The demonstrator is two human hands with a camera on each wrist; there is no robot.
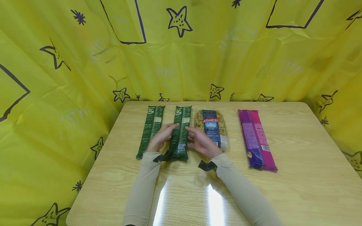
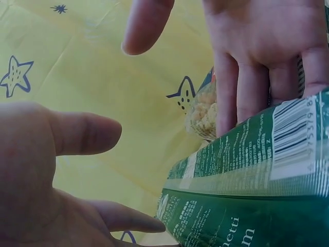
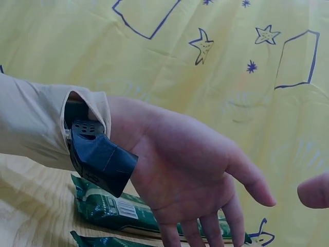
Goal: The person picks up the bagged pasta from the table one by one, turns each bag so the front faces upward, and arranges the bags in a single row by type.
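A green spaghetti packet [image 1: 181, 136] lies on the table between my two hands, its barcode end toward me. My left hand [image 1: 161, 138] is at its left side with relaxed fingers; the left wrist view shows that thumb [image 2: 87, 134] lifted away from the packet. On the other side is my right hand [image 1: 202, 142], palm inward and thumb spread. Its fingers [image 2: 252, 92] extend down by the packet's edge in the left wrist view, their tips hidden behind it. Another green packet [image 1: 151, 128] lies left of my left hand, partly covered by it.
Right of my right hand lies an Agnesi pasta bag [image 1: 211, 125]. Farther right is a purple and pink packet [image 1: 257, 139], slightly slanted. All rest on a wooden table [image 1: 305, 175], with a yellow patterned curtain [image 1: 198, 69] behind its far edge.
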